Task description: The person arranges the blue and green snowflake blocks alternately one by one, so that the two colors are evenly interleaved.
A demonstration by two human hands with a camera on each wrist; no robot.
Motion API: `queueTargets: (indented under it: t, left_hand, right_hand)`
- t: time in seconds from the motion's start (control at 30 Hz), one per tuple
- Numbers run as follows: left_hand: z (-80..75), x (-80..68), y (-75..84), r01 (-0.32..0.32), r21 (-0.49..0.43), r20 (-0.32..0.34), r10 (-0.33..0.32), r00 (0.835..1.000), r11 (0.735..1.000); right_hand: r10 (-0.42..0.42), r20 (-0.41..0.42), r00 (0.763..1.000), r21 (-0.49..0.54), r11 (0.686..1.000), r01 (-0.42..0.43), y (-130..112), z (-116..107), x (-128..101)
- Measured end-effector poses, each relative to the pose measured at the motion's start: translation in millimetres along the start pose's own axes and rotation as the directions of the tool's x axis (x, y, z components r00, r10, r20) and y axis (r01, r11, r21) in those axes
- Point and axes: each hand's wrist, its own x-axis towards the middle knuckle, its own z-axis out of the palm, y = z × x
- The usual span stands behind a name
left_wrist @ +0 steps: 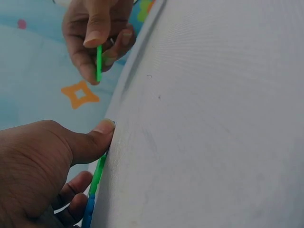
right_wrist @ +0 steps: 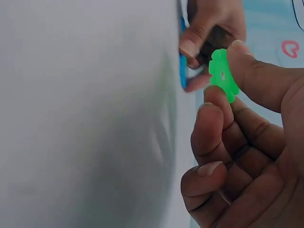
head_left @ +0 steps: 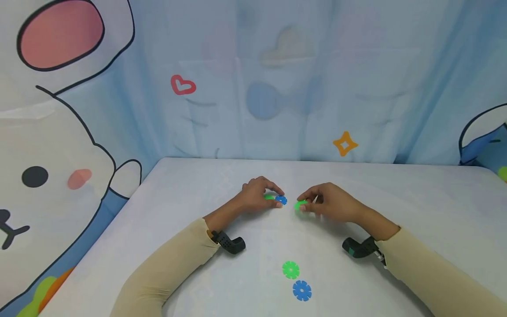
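I am pinching a green disc (head_left: 300, 205) in my right hand (head_left: 332, 203) while my left hand (head_left: 257, 196) is gripping joined green-and-blue discs (head_left: 277, 199) on the table (head_left: 416, 211).

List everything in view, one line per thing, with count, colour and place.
held disc: 1, green, pinched in the right hand, above the table.
joined discs: 2, green and blue, under the left hand on the table.
loose green disc: 1, green, on the table near the person.
loose blue disc: 1, blue, just nearer than the green one.
table: 1, white, across the foreground.
backdrop: 1, pale blue with cartoon prints, behind the table.
wrist cameras: 2, black, one per wrist.
left hand: 1, grips the joined discs.
right hand: 1, pinches the held disc.
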Motion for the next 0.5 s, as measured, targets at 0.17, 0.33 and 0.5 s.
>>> queueTargets:
  t: [0.17,0.33,0.5]
  left_hand:
    - [1.0,0.6,-0.7,0.008,0.002,-0.003,-0.008,1.0,1.0]
    - [1.4,0.8,-0.8,-0.002,0.017,-0.003,0.002,1.0,1.0]
    - [1.2,1.9,-1.0,0.004,0.029,-0.006,-0.004,1.0,1.0]
  right_hand:
    - [0.013,-0.018,1.0,0.012,1.0,-0.013,-0.7,-4.5,21.6]
    - [0.061,-0.029,0.998,0.005,0.998,-0.061,6.2,-2.1,35.5]
    - [0.083,-0.043,0.996,0.003,0.997,-0.083,15.7,0.7,41.1]
